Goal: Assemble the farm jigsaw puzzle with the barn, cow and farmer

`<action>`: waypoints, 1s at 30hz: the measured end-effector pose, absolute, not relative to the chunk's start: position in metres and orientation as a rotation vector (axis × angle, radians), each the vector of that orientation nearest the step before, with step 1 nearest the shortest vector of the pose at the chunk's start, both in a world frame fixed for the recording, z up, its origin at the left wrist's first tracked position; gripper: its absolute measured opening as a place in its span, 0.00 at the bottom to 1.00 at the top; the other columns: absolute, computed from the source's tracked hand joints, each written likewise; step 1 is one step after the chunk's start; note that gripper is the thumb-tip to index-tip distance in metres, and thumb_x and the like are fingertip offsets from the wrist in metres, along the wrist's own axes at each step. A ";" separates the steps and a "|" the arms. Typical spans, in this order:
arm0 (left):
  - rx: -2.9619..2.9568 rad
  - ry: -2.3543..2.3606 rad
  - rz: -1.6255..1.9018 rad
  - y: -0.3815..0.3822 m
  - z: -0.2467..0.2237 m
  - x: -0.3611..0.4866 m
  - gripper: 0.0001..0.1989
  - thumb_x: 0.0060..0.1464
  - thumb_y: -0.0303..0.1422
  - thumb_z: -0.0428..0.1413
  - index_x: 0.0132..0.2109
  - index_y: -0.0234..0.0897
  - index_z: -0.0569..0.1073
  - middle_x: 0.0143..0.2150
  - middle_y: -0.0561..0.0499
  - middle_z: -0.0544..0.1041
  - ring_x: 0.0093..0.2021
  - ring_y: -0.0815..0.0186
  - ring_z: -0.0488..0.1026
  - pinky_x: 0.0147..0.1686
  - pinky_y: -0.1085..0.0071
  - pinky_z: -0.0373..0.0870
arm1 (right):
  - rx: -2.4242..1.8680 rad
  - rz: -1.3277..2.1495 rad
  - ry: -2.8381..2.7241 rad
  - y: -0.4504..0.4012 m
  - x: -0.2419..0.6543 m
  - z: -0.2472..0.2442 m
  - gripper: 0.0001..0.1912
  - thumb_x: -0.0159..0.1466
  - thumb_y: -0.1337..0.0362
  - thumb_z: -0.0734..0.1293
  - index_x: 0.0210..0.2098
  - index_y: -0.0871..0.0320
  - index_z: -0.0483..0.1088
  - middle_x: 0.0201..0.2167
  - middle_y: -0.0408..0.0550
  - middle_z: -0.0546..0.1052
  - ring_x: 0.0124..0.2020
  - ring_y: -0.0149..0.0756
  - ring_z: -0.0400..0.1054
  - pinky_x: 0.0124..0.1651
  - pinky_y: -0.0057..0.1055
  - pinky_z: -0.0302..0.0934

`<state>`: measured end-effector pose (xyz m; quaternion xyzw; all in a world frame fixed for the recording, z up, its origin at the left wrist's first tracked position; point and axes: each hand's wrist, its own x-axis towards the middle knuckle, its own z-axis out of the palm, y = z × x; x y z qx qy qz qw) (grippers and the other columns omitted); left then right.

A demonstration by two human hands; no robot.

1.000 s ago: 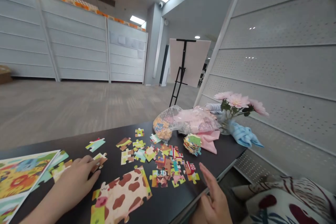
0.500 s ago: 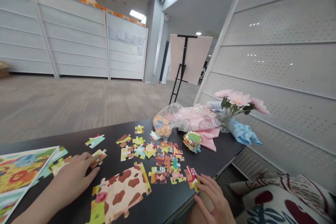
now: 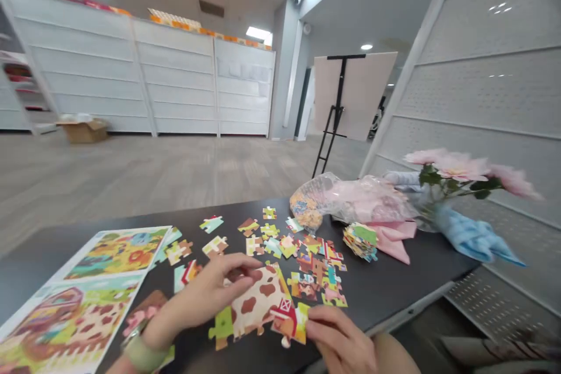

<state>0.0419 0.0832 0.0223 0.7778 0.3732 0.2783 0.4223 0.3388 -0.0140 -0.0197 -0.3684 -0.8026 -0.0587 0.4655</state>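
My right hand (image 3: 344, 336) pinches a jigsaw puzzle piece (image 3: 284, 314) with a red barn on it. The piece lies over or against the lower right edge of a joined cow puzzle section (image 3: 249, 307). Over the upper left of that section rests my left hand (image 3: 219, 286), thumb and fingers apart, holding nothing. It covers part of the cow. Several loose puzzle pieces (image 3: 214, 246) lie beyond the left hand. Another cluster of pieces (image 3: 313, 272) sits to the right, behind the barn piece.
A printed picture sheet (image 3: 144, 245) lies on the dark table (image 3: 48, 239) at the left. Toward the back right are a stack of pieces (image 3: 360, 239), a clear plastic bag (image 3: 368, 196), a pink cloth (image 3: 394, 239), a blue cloth (image 3: 473, 234) and pink flowers (image 3: 460, 166).
My right hand has carried the barn piece left to the cow section. My left hand has left a loose piece and moved over the cow. The view has turned left.
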 end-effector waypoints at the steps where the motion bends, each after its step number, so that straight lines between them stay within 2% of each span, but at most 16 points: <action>1: 1.851 0.824 0.633 0.078 0.023 0.046 0.18 0.64 0.42 0.56 0.57 0.42 0.75 0.54 0.46 0.79 0.50 0.59 0.77 0.51 0.64 0.72 | -0.831 -0.105 -1.991 -0.007 0.323 -0.018 0.10 0.72 0.66 0.64 0.44 0.52 0.78 0.38 0.46 0.83 0.39 0.31 0.81 0.43 0.17 0.74; 4: 1.719 0.688 0.510 0.076 0.023 0.051 0.25 0.53 0.39 0.65 0.58 0.39 0.75 0.51 0.46 0.81 0.44 0.60 0.79 0.44 0.68 0.75 | -0.705 -0.044 -2.028 0.010 0.292 -0.018 0.10 0.73 0.66 0.63 0.44 0.53 0.78 0.39 0.46 0.84 0.40 0.30 0.81 0.46 0.16 0.73; 6: 1.723 0.724 0.464 0.083 0.022 0.045 0.24 0.49 0.37 0.67 0.55 0.38 0.78 0.44 0.48 0.83 0.40 0.63 0.79 0.41 0.70 0.74 | -0.741 -0.040 -2.016 0.015 0.285 -0.021 0.10 0.73 0.64 0.64 0.45 0.52 0.79 0.40 0.46 0.84 0.40 0.32 0.81 0.47 0.18 0.73; 10: 1.760 0.889 0.455 0.102 0.021 0.014 0.19 0.47 0.31 0.64 0.49 0.36 0.81 0.35 0.51 0.81 0.33 0.65 0.76 0.33 0.73 0.71 | -0.972 -0.017 -1.957 0.018 0.289 -0.030 0.13 0.72 0.58 0.64 0.52 0.53 0.77 0.43 0.49 0.84 0.40 0.38 0.82 0.47 0.24 0.76; 14: 1.801 1.063 0.448 0.119 0.012 -0.020 0.19 0.46 0.28 0.61 0.48 0.34 0.82 0.32 0.52 0.80 0.30 0.65 0.76 0.30 0.73 0.68 | -1.000 0.008 -2.026 0.019 0.291 -0.038 0.14 0.73 0.56 0.63 0.47 0.54 0.78 0.40 0.50 0.84 0.38 0.39 0.82 0.45 0.26 0.77; 17: 1.823 1.120 0.387 0.124 0.005 -0.031 0.20 0.44 0.29 0.61 0.47 0.34 0.82 0.31 0.52 0.81 0.31 0.63 0.77 0.31 0.73 0.70 | -0.973 0.030 -2.076 0.021 0.287 -0.040 0.13 0.73 0.56 0.63 0.45 0.53 0.78 0.38 0.49 0.84 0.38 0.38 0.81 0.44 0.25 0.77; 24: 1.932 1.237 0.313 0.121 0.007 -0.030 0.21 0.41 0.27 0.60 0.46 0.37 0.83 0.32 0.52 0.82 0.33 0.61 0.79 0.31 0.74 0.69 | -0.958 0.054 -2.102 0.020 0.287 -0.042 0.08 0.72 0.62 0.64 0.48 0.52 0.73 0.41 0.47 0.83 0.41 0.37 0.81 0.45 0.24 0.75; 30: 1.972 1.319 0.291 0.120 0.014 -0.032 0.22 0.41 0.28 0.58 0.46 0.37 0.83 0.34 0.51 0.83 0.34 0.62 0.78 0.31 0.74 0.69 | -0.983 0.092 -2.114 0.019 0.285 -0.041 0.08 0.71 0.64 0.64 0.49 0.52 0.72 0.41 0.48 0.83 0.41 0.37 0.80 0.46 0.25 0.75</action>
